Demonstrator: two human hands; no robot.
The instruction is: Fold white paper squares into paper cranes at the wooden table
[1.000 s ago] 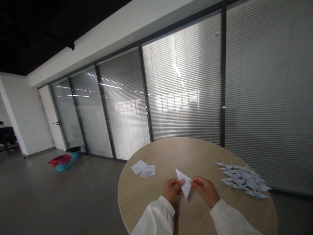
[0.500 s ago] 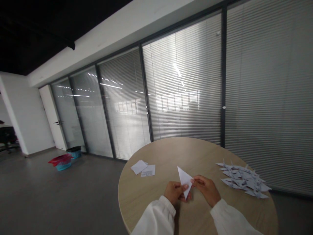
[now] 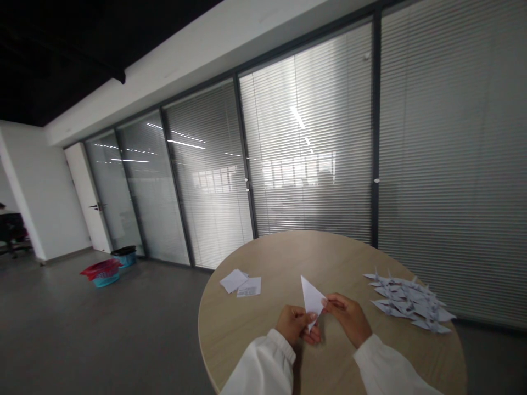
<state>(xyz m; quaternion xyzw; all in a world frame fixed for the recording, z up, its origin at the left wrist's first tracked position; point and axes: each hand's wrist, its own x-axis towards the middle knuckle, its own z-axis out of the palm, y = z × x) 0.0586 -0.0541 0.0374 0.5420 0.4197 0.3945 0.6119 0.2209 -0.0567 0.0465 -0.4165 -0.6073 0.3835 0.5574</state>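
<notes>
A sheet of white paper, folded into a triangle, is held up over the round table between both hands, its sharp tip pointing up and away. My left hand pinches its lower corner between thumb and fingers. On the right edge of the triangle, the thumb and fingertips of my right hand are closed on another corner. To the right lies a cluster of folded white paper cranes. Several flat square sheets of paper rest on the left side, one with printed lines.
The round wooden table stands close to a glass wall with blinds. On the floor at left are a blue bin with a red liner and another with a black liner. A white door is beyond them.
The folded paper has turned slightly, its upper tip moving up and a little right. The fingers of my left hand have loosened beneath the lower corner. My right hand stays nearly still.
</notes>
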